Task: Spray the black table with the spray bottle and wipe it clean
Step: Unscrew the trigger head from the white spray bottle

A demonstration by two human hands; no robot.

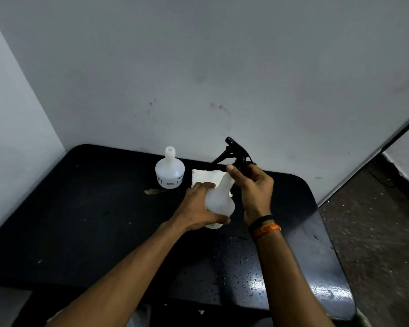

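while left hand (pixel 200 206) grips spray bottle (pixel 219 199), right hand (pixel 253 187) on its neck

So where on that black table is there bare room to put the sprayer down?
The black table's left half is bare, from the left forearm out to the wall edge. It is crowded at the back middle: the open white plastic bottle, the white cloth, and both hands on the white spray bottle. Droplets wet the near right.

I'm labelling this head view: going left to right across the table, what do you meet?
Open white bottle → left hand → spray bottle → right hand. The white cloth overlaps the hand and bottle, so it is left out.
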